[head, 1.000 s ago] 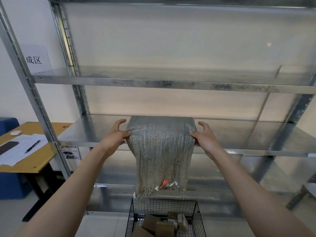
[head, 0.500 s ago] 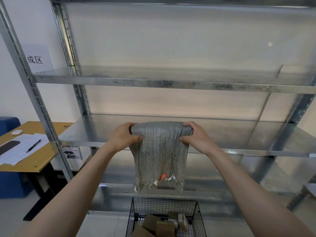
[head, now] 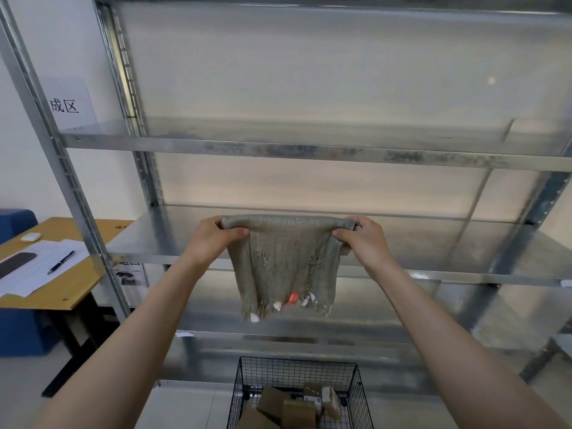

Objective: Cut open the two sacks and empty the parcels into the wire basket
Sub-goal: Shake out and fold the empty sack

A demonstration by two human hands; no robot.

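Holding a limp grey sack (head: 284,264) by its rolled top edge, left hand (head: 213,239) and right hand (head: 362,239) each curl fingers round a corner, seemingly so its ragged open end empties over the wire basket (head: 294,371), where parcels (head: 291,407) lie

wire basket (head: 297,368) on floor (head: 192,407); papers (head: 37,269), pen (head: 61,262), phone (head: 17,263) on wooden desk (head: 72,287)

A stockroom: bare metal shelving (head: 309,153) fills the frame, a desk (head: 62,292) with papers (head: 34,270) at left.
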